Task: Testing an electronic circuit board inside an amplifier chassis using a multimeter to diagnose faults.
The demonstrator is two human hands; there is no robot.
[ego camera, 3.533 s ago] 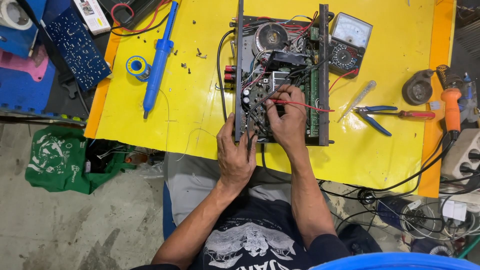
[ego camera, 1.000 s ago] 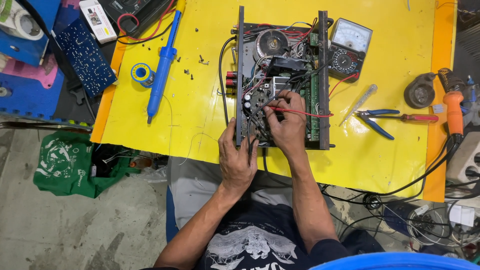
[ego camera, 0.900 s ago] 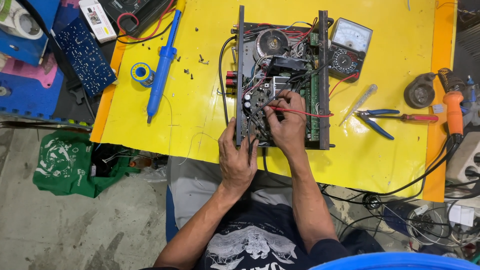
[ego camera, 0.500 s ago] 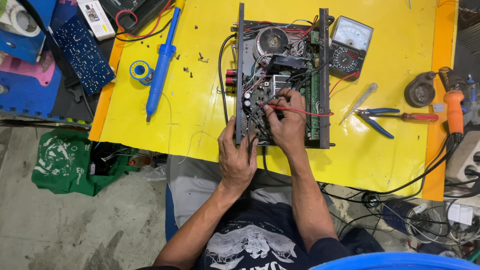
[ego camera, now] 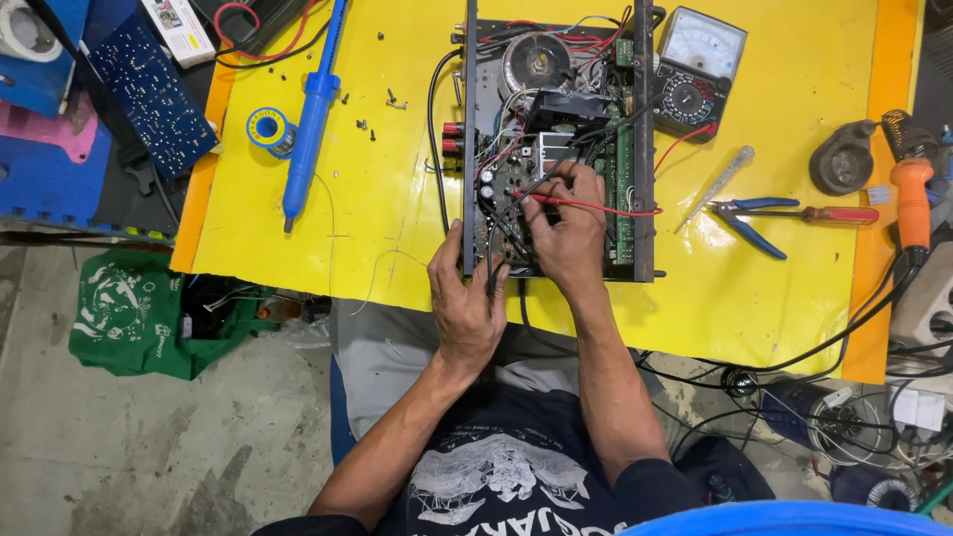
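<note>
Open amp chassis (ego camera: 556, 139) sits mid yellow table (ego camera: 794, 298), lid off, boards showing. Left hand (ego camera: 465, 303) grips the near-left corner of the frame, thumb on the outer side wall. Right hand (ego camera: 568, 230) is inside over the circuit board, fingers pinching a red probe lead (ego camera: 606, 207) w/ black probe lead (ego camera: 511, 203) alongside. Analog multimeter (ego camera: 697, 65) just right of chassis; blue pliers (ego camera: 754, 220) & red screwdriver (ego camera: 824, 213) further right. Blue solder sucker (ego camera: 313, 109) + solder spool (ego camera: 268, 129) to the left.

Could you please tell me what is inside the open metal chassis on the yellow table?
Inside the chassis: a round transformer, green circuit boards, and red and black wires. The right hand covers the near board area; the left hand grips the chassis's near edge.
</note>
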